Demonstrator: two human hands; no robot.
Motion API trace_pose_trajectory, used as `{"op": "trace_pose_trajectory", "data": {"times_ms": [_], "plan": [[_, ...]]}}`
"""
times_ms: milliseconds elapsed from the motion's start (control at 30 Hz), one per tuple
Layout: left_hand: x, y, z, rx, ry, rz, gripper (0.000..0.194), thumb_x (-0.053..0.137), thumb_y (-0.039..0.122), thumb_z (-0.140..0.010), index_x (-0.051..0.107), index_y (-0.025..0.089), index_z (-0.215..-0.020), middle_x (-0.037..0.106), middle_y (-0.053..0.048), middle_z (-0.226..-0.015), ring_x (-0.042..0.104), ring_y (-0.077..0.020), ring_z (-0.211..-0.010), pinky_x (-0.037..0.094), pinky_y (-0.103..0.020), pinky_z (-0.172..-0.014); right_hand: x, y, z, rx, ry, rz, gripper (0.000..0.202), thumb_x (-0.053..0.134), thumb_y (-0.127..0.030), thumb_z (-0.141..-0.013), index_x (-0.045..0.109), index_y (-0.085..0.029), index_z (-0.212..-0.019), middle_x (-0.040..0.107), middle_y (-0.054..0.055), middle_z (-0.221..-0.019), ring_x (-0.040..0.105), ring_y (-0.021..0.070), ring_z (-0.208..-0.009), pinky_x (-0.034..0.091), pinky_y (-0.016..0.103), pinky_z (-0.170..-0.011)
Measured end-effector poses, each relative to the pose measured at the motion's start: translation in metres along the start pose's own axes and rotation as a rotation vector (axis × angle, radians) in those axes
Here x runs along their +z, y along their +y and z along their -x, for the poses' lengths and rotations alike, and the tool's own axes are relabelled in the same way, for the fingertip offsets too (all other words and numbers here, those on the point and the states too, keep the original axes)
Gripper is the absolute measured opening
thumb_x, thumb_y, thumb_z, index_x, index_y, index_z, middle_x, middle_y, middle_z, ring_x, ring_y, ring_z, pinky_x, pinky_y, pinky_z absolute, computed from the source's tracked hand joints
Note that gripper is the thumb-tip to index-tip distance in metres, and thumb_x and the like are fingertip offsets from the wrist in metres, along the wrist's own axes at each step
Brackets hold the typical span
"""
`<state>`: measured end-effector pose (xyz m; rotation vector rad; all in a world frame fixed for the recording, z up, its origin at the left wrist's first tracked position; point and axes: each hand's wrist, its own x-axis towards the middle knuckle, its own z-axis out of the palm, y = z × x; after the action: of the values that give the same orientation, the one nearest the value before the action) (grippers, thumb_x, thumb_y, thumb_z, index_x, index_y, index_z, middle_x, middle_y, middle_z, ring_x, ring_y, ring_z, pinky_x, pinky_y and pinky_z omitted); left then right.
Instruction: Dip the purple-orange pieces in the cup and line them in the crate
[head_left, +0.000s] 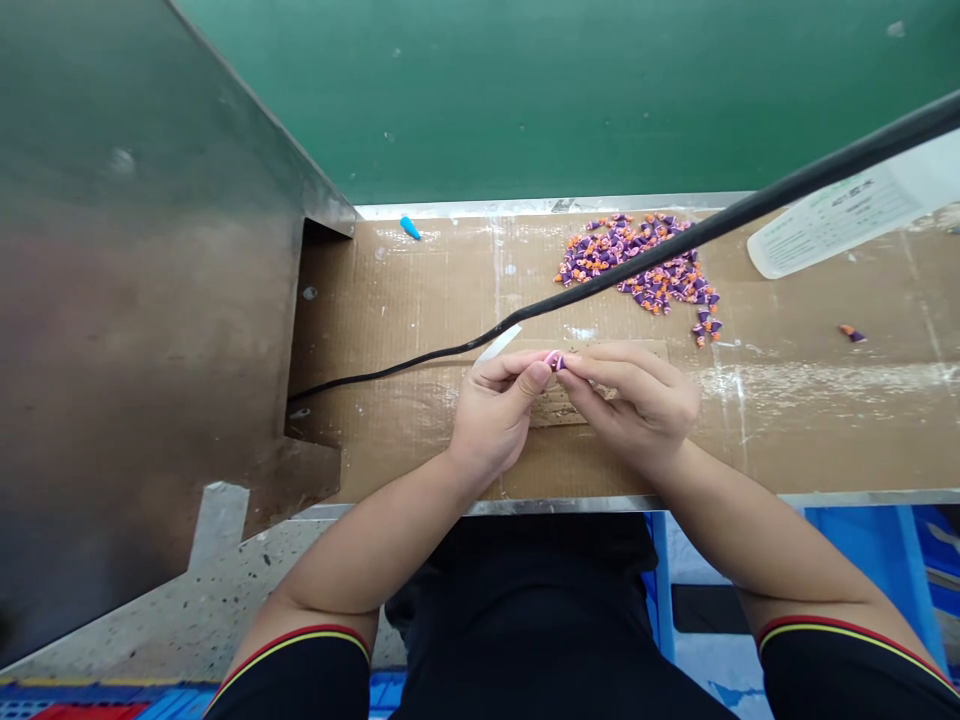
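Both hands meet above the cardboard-covered bench [420,440], near its front edge. Between their fingertips is a small purple and pink piece [556,361]. My left hand [499,405] pinches it from the left, thumb and forefinger together. From the right, the fingertips of my right hand [634,395] close on the same piece. Beyond the hands lies a heap of small purple, pink and orange pieces [645,262]. One similar piece [853,333] rests apart at the right. A white strip [498,345] shows just behind my left hand.
A black cable [450,350] crosses over the bench, rising to the upper right. A large metal housing [150,300] stands at the left. At the back are a blue cap-like piece [409,228] and, on the right, a translucent bottle [832,225]. Blue crates [870,550] sit below.
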<state>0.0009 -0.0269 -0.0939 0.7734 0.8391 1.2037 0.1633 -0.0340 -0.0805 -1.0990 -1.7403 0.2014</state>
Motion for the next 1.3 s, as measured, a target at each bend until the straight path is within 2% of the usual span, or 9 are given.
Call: {"op": "trace_pose_trajectory", "data": {"times_ms": [167, 367, 567, 700, 800, 933, 1200, 1300], "plan": [[0.004, -0.006, 0.004, 0.104, 0.077, -0.066, 0.032, 0.094, 0.058, -0.081, 0.086, 0.029, -0.093, 0.084, -0.004, -0.099, 0.080, -0.0196, -0.097, 0.068, -0.039, -0.100, 0.004, -0.004, 0.000, -0.027, 0.026, 0.032, 0.013, 0.076, -0.022, -0.100, 0.078, -0.034, -0.104, 0.084, 0.000, -0.093, 0.082, 0.0205, -0.078, 0.073, 0.037, -0.074], [0.003, -0.007, 0.008, 0.266, 0.070, -0.151, 0.016, 0.088, 0.045, -0.092, 0.087, 0.030, -0.100, 0.084, -0.004, -0.105, 0.081, -0.0188, -0.101, 0.068, -0.034, -0.097, 0.002, -0.008, -0.001, -0.064, 0.044, -0.010, 0.020, 0.079, -0.017, -0.097, 0.077, -0.034, -0.107, 0.085, -0.001, -0.096, 0.082, 0.0195, -0.080, 0.072, 0.034, -0.072], [0.007, 0.000, 0.011, 0.455, 0.068, -0.310, 0.009, 0.082, 0.037, -0.099, 0.086, 0.033, -0.105, 0.084, -0.003, -0.105, 0.081, -0.0190, -0.101, 0.069, -0.037, -0.096, -0.001, -0.011, -0.002, -0.034, 0.038, 0.013, 0.012, 0.078, -0.021, -0.098, 0.075, -0.032, -0.100, 0.085, 0.000, -0.094, 0.083, 0.0200, -0.079, 0.072, 0.034, -0.069], [0.006, 0.000, 0.013, 0.556, 0.013, -0.392, 0.020, 0.077, 0.025, -0.102, 0.084, 0.036, -0.116, 0.084, -0.001, -0.115, 0.081, -0.0185, -0.107, 0.068, -0.037, -0.100, -0.001, -0.009, -0.004, -0.045, 0.054, -0.010, 0.014, 0.078, -0.018, -0.098, 0.075, -0.031, -0.103, 0.085, 0.001, -0.097, 0.083, 0.0201, -0.081, 0.073, 0.035, -0.071], [0.005, -0.002, 0.013, 0.586, -0.033, -0.404, 0.027, 0.074, 0.020, -0.103, 0.082, 0.036, -0.124, 0.082, -0.002, -0.123, 0.080, -0.0194, -0.114, 0.068, -0.038, -0.104, 0.000, -0.006, -0.004, -0.081, 0.081, -0.037, 0.015, 0.078, -0.018, -0.099, 0.075, -0.030, -0.107, 0.084, 0.001, -0.097, 0.083, 0.0199, -0.083, 0.073, 0.036, -0.073], [0.004, -0.004, 0.012, 0.606, -0.069, -0.367, 0.032, 0.072, 0.016, -0.103, 0.081, 0.034, -0.128, 0.082, -0.002, -0.125, 0.079, -0.0168, -0.118, 0.066, -0.031, -0.106, 0.003, -0.003, -0.005, -0.126, 0.116, -0.088, 0.024, 0.080, -0.012, -0.096, 0.075, -0.028, -0.112, 0.083, 0.001, -0.098, 0.082, 0.0180, -0.084, 0.071, 0.033, -0.075], [0.006, -0.005, 0.013, 0.518, -0.042, -0.308, 0.025, 0.074, 0.024, -0.104, 0.082, 0.036, -0.123, 0.082, -0.002, -0.123, 0.080, -0.0198, -0.115, 0.068, -0.036, -0.106, 0.006, -0.003, -0.004, -0.138, 0.127, -0.116, 0.026, 0.080, -0.010, -0.095, 0.076, -0.027, -0.113, 0.083, 0.001, -0.096, 0.081, 0.0179, -0.083, 0.070, 0.032, -0.075], [0.004, -0.006, 0.012, 0.480, -0.082, -0.293, 0.027, 0.073, 0.024, -0.104, 0.081, 0.035, -0.128, 0.081, -0.003, -0.129, 0.078, -0.0201, -0.121, 0.066, -0.033, -0.107, 0.003, 0.001, -0.009, -0.140, 0.103, -0.111, 0.023, 0.079, -0.011, -0.096, 0.077, -0.028, -0.112, 0.083, 0.001, -0.096, 0.081, 0.0175, -0.083, 0.070, 0.031, -0.075]]}}
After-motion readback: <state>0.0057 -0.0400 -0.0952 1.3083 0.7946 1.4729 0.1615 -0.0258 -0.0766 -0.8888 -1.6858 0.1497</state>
